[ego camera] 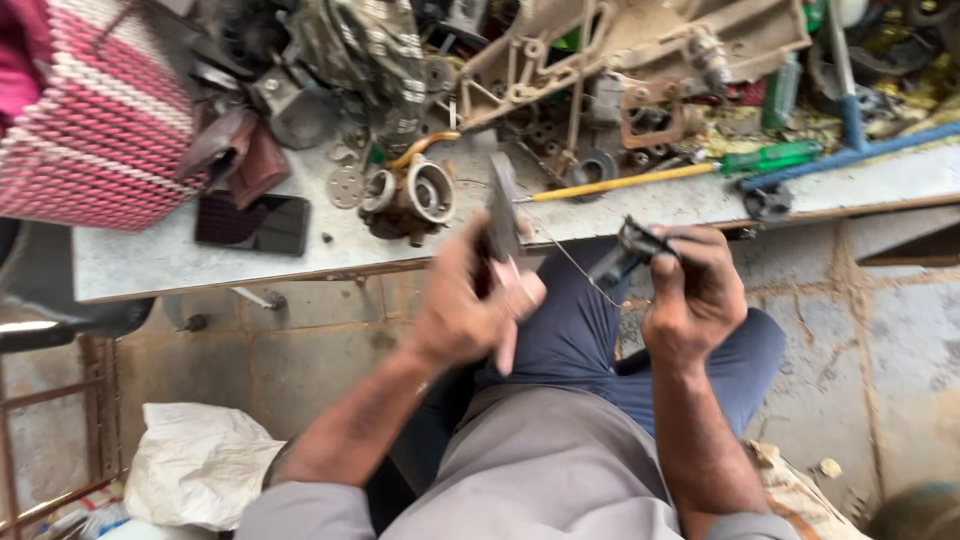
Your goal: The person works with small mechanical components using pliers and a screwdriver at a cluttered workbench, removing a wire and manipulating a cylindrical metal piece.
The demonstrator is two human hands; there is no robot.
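Below the edge of the grey, dusty tabletop (180,262), over our lap, we hold both hands up and close together. Our left hand (465,305) is closed around a flat, dark metal tool with a pale pinkish handle (503,225); it is blurred, so we cannot tell its exact kind. Its long axis runs nearly upright, the metal end rising toward the tabletop edge and the handle pointing down past our fingers. Our right hand (695,295) is closed on a small, dark metal part (630,248), gripped at the fingertips, with a thin wire (570,258) trailing from it toward the left hand. The part sits just right of the tool and a little lower than its top, near but not touching; the left hand is the nearer of the two to the gap between them, and the tool's upper end leans slightly toward the part.

On the tabletop beyond, we see a worn round metal housing with ring-shaped openings (410,195), a screwdriver with a yellow shaft and green handle (680,172) lying lengthwise, a black phone (252,222) lying flat, and a pink-and-white woven basket (95,115) at the far left. A white sack (200,462) rests on the floor below.
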